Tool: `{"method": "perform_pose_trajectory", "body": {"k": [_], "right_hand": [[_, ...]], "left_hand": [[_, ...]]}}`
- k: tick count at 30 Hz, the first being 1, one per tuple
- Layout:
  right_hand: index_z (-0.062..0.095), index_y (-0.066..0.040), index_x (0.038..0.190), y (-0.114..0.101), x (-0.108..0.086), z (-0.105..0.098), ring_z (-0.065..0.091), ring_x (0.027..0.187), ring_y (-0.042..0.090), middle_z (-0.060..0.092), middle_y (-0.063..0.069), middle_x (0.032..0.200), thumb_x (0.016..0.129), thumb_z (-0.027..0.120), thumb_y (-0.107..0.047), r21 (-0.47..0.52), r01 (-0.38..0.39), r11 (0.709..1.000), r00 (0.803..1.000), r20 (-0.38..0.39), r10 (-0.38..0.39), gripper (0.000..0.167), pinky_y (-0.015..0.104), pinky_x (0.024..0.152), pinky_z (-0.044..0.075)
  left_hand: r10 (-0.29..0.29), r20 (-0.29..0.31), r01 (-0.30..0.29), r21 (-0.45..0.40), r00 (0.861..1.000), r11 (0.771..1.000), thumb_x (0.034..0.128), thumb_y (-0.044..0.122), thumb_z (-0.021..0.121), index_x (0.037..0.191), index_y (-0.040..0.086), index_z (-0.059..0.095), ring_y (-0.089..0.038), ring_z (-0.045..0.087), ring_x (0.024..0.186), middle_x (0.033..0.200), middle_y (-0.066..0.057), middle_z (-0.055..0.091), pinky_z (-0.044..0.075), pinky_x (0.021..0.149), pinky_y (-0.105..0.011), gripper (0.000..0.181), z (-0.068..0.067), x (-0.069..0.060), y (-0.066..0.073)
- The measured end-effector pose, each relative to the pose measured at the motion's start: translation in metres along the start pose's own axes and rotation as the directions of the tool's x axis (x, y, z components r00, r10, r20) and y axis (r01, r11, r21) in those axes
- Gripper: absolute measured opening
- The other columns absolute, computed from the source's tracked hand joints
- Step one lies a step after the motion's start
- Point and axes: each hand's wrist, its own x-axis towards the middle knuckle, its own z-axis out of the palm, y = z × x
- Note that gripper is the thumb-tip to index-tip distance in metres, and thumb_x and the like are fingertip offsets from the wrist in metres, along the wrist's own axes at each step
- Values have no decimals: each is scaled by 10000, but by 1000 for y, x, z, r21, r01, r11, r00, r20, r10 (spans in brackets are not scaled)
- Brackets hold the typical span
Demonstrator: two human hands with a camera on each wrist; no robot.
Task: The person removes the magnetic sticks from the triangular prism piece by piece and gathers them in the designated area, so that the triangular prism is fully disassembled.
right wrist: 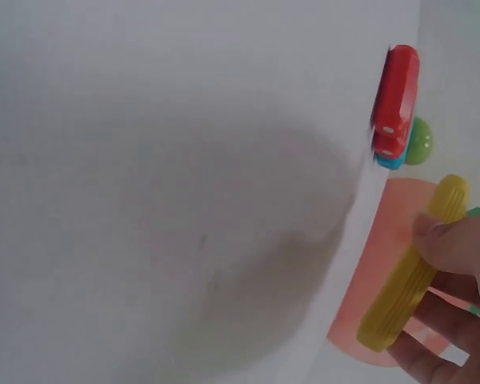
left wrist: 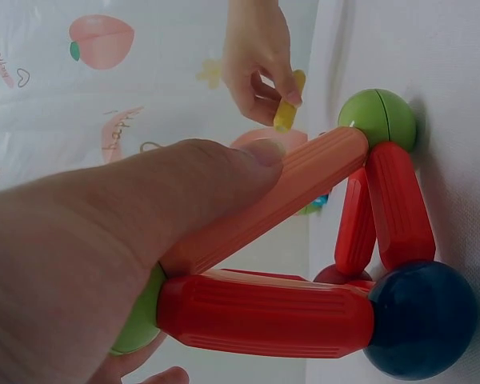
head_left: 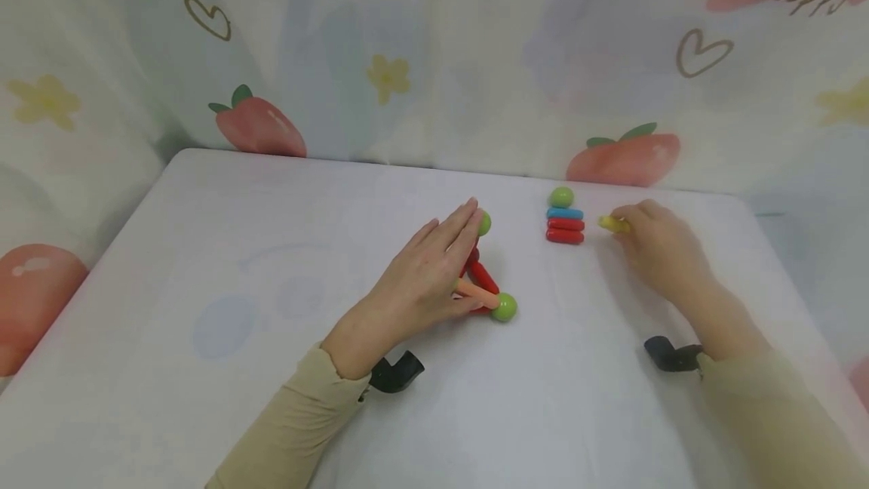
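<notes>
My left hand (head_left: 421,278) holds a frame of magnetic building sticks and balls on the white table. Its thumb lies along an orange stick (left wrist: 304,196), and some of its fingers are hidden behind the frame. That stick runs down to a green ball (left wrist: 376,120) on the table. A red stick (left wrist: 264,316) reaches a dark blue ball (left wrist: 422,320) at the base, where more red sticks join. Off to the right, my right hand (head_left: 668,251) pinches a yellow stick (right wrist: 412,276) between thumb and fingers, raised above the table.
Left of the yellow stick, a green ball (head_left: 561,197), a blue stick (head_left: 565,213) and two red sticks (head_left: 565,236) lie grouped near the table's back edge. A patterned cloth (head_left: 448,59) hangs behind. Black curved pieces (head_left: 397,373) sit by both wrists.
</notes>
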Motion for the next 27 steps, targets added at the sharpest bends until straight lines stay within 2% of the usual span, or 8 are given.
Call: {"method": "perform_pose_trajectory", "body": {"k": [9, 16, 21, 27], "right_hand": [[621, 69, 1129, 15, 11, -2, 565, 990, 454, 611, 275, 1057, 875, 678, 17, -84, 28, 996, 994, 110, -19, 266, 598, 884, 500], [600, 53, 1233, 16, 25, 3, 535, 1067, 455, 593, 279, 1149, 910, 675, -49, -110, -29, 993, 963, 262, 57, 346, 602, 939, 490], [610, 46, 1230, 19, 32, 6, 549, 1042, 446, 601, 273, 1137, 898, 695, -56, -142, -38, 989, 952, 297, 79, 357, 600, 924, 498], [622, 55, 1221, 23, 30, 5, 559, 1014, 445, 603, 277, 1107, 887, 708, -54, -151, -44, 988, 939, 331, 92, 362, 595, 920, 500]], "left_hand": [[-9, 22, 9, -42, 1000, 999, 768, 429, 843, 1553, 10, 261, -198, 250, 1522, 1639, -114, 253, 318, 1203, -421, 1064, 1, 1, 3], [-20, 10, 20, -11, 1000, 1000, 769, 409, 847, 1543, 6, 279, -198, 280, 1509, 1629, -121, 277, 323, 1200, -418, 1041, -1, -2, 2], [-29, 15, 29, -18, 999, 999, 763, 434, 846, 1548, 14, 271, -204, 294, 1505, 1633, -120, 270, 314, 1205, -430, 1060, -1, -1, 1], [-16, 9, 16, -22, 1000, 1000, 768, 450, 837, 1549, 14, 269, -205, 300, 1502, 1631, -124, 272, 320, 1201, -431, 1060, -1, 1, 2]]}}
